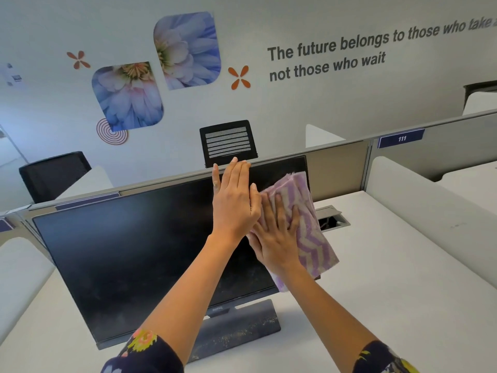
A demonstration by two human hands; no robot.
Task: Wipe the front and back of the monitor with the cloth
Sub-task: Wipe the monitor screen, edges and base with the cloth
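1. The wide black flat-panel monitor (134, 251) stood on the white desk (390, 278), right up against the grey fabric partition (336, 168). Its screen was dark and glossy-ish, with faint dusty smudges low down.
2. It sat on a flat, dark grey rectangular stand base (242, 327) that looked pretty scuffed, with pale speckly marks all over the top.
3. The cloth (309, 211) was a fuzzy terry-type one, purple and beige zigzag stripes, folded into a long thick pad. It was lying flat against the right end of the screen and covered that edge from near the top corner to the bottom corner.
4. The right hand (277, 238) was flat on the cloth with fingers spread and fairly straight. So it was pressing the cloth onto the glass with the palm, not grabbing it.
5. The left hand (234, 200) was just beside it, touching along the thumb side. It was also flat on the screen, fingers straight and together, tips reaching the monitor's top edge. Nothing in it.
6. Both forearms reached up and forward, bare to the dark floral sleeves (145, 354).
7. Behind the partition was a black mesh-backed office chair (228, 142), and a square metal cable hatch (332, 218) sat open in the desk right of the cloth.
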